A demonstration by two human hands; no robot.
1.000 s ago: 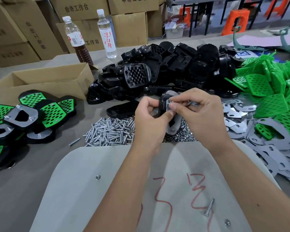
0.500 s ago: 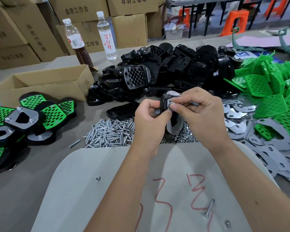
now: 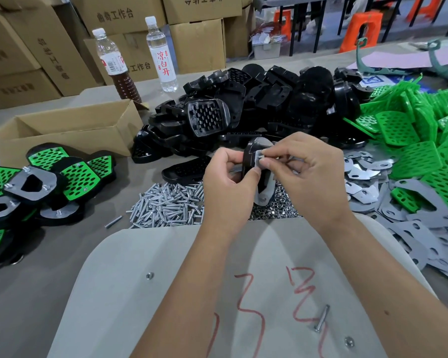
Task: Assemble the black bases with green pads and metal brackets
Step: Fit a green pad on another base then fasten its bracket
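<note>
On the tabletop (image 3: 49, 254) I see the supply heaps first: black bases (image 3: 256, 104) piled toward the far edge, green pads (image 3: 411, 140) at the right edge, flat metal brackets (image 3: 398, 215) nearer on the right, finished units (image 3: 36, 182) by the left edge, and screws (image 3: 166, 205) in the middle beside a patch of nuts (image 3: 274, 210).

The piece in work is held up off the tabletop, above the nuts: one black base (image 3: 248, 161) with a grey bracket (image 3: 265, 192) against it. My left hand (image 3: 228, 182) is curled round the base. My right hand (image 3: 311, 177) pinches something small at the top screw (image 3: 259, 156); I judge it a nut being started, though it is too small to confirm.

The base stands on edge, long axis near vertical, bracket face turned right.

Next, I judge, the nut needs spinning down snug, then the remaining screws.
</note>
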